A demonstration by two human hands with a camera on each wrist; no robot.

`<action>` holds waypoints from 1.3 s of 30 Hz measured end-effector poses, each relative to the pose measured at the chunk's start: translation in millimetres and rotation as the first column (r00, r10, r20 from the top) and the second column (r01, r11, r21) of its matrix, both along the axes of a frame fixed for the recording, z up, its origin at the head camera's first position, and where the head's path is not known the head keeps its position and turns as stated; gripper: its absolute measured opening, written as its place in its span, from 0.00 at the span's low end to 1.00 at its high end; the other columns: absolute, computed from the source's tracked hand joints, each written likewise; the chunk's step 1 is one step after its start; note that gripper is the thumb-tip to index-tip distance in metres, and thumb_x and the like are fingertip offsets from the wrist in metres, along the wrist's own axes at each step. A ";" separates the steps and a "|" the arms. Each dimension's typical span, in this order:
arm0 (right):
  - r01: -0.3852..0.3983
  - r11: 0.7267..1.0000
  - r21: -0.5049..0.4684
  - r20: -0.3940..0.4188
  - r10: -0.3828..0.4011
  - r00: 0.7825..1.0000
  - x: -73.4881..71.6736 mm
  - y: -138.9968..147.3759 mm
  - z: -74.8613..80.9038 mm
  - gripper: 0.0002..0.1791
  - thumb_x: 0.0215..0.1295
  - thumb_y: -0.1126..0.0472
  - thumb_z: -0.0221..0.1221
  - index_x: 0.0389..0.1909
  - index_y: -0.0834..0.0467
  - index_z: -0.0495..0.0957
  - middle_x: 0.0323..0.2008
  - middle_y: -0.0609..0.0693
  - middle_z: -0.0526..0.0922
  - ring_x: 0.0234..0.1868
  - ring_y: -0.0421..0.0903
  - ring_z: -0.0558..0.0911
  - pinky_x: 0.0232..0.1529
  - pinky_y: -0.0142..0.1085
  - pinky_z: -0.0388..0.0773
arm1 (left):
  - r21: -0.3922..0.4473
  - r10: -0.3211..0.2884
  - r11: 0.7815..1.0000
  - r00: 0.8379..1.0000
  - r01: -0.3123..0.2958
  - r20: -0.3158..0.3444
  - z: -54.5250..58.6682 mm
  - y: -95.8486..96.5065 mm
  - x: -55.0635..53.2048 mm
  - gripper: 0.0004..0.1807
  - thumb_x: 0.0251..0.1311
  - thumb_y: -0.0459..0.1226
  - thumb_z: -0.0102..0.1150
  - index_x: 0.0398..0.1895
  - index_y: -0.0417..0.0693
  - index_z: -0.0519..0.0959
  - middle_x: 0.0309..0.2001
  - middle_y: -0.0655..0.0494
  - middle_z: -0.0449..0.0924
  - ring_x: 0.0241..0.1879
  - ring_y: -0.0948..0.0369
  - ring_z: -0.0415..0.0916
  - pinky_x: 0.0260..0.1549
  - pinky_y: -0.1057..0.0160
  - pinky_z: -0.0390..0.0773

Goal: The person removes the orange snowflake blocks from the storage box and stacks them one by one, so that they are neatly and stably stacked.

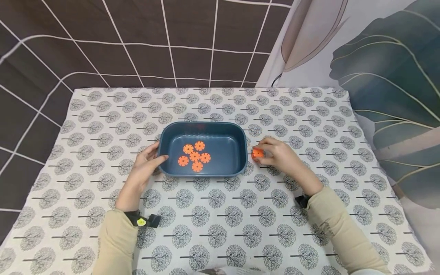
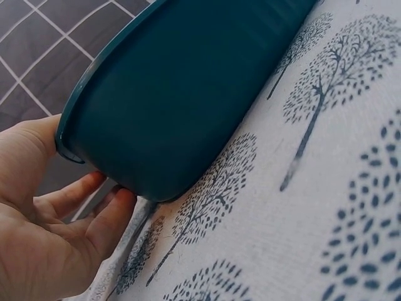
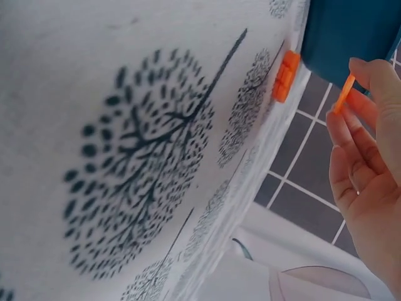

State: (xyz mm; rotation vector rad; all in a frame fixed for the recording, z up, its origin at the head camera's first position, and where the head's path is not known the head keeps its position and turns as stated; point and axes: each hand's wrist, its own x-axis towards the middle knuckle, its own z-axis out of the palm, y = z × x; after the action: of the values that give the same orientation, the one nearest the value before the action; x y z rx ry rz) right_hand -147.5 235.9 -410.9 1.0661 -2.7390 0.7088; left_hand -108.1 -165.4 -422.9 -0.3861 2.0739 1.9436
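A dark blue rectangular basin (image 1: 203,173) sits on the table, with several orange notched discs (image 1: 194,156) lying on its floor. My left hand (image 1: 143,168) grips the basin's left end, thumb over the rim and fingertips against the outer wall, as the left wrist view also shows. Just right of the basin, my right hand (image 1: 280,156) pinches one thin orange disc (image 3: 344,94) between thumb and fingers. In the right wrist view, a small orange stack (image 3: 286,76) lies on the cloth near the held disc; its exact number of pieces cannot be told.
A white cloth (image 1: 216,221) printed with grey trees covers the table. Behind it hangs a dark curtain (image 1: 189,61) with white grid lines, and a leaf-patterned one (image 1: 388,76) hangs on the right. Black straps (image 1: 132,217) circle the wrists.
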 end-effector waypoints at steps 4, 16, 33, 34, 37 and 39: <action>0.011 1.000 0.025 0.016 -0.011 1.000 1.2 1.8 -1.6 0.22 0.46 0.58 0.71 0.43 0.64 0.82 0.40 0.54 0.81 0.38 0.49 0.81 0.41 0.40 0.81 | 0.012 0.005 1.000 1.000 -0.005 0.002 -0.9 0.2 -0.4 0.38 0.58 0.30 0.55 0.71 0.47 0.53 0.66 0.43 0.59 0.62 0.55 0.60 0.51 0.73 0.72; -0.010 0.997 0.078 0.037 0.007 0.999 -1.8 4.1 -10.4 0.22 0.46 0.58 0.70 0.45 0.61 0.82 0.40 0.53 0.80 0.38 0.48 0.79 0.43 0.42 0.80 | 0.020 0.001 1.000 1.000 -0.001 -0.004 -1.4 -0.2 -0.5 0.39 0.58 0.30 0.55 0.72 0.45 0.52 0.67 0.43 0.57 0.64 0.53 0.58 0.50 0.74 0.73; -0.019 0.996 0.089 0.073 0.012 0.997 -4.9 2.5 -14.5 0.21 0.47 0.60 0.70 0.44 0.63 0.81 0.42 0.56 0.80 0.42 0.51 0.80 0.47 0.45 0.79 | 0.035 0.010 0.999 1.000 -0.009 -0.017 -2.0 -0.4 0.4 0.38 0.57 0.31 0.56 0.71 0.45 0.54 0.65 0.43 0.61 0.58 0.59 0.63 0.48 0.76 0.73; -0.020 0.996 0.088 0.073 0.014 0.997 -5.1 2.3 -14.8 0.21 0.47 0.61 0.70 0.44 0.63 0.81 0.42 0.56 0.80 0.42 0.52 0.80 0.47 0.45 0.79 | 0.033 0.009 0.999 1.000 -0.008 -0.017 -2.0 -0.3 0.2 0.38 0.58 0.31 0.56 0.71 0.45 0.54 0.65 0.43 0.60 0.59 0.59 0.63 0.49 0.75 0.73; -0.019 0.996 0.092 0.082 0.011 0.997 -4.6 1.3 -13.6 0.21 0.46 0.61 0.70 0.44 0.62 0.82 0.42 0.56 0.80 0.42 0.52 0.80 0.47 0.45 0.79 | 0.028 0.006 1.000 1.000 -0.006 -0.012 -2.0 -0.3 -0.1 0.38 0.58 0.31 0.56 0.71 0.45 0.53 0.66 0.43 0.59 0.62 0.56 0.60 0.52 0.73 0.72; -0.017 0.995 0.098 0.089 0.009 0.996 -4.3 0.9 -12.7 0.21 0.46 0.61 0.70 0.44 0.62 0.82 0.42 0.55 0.81 0.42 0.52 0.80 0.47 0.45 0.79 | 0.026 0.003 1.000 1.000 -0.003 -0.008 -1.9 -0.5 -0.2 0.38 0.58 0.31 0.55 0.72 0.45 0.52 0.67 0.44 0.58 0.64 0.54 0.59 0.55 0.71 0.70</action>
State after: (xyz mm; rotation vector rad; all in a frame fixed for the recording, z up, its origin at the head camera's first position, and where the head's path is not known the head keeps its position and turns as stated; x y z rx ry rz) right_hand -151.8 236.9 -423.6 1.0985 -2.8719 0.6433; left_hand -108.2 -165.8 -424.9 -0.3768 2.0516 1.9756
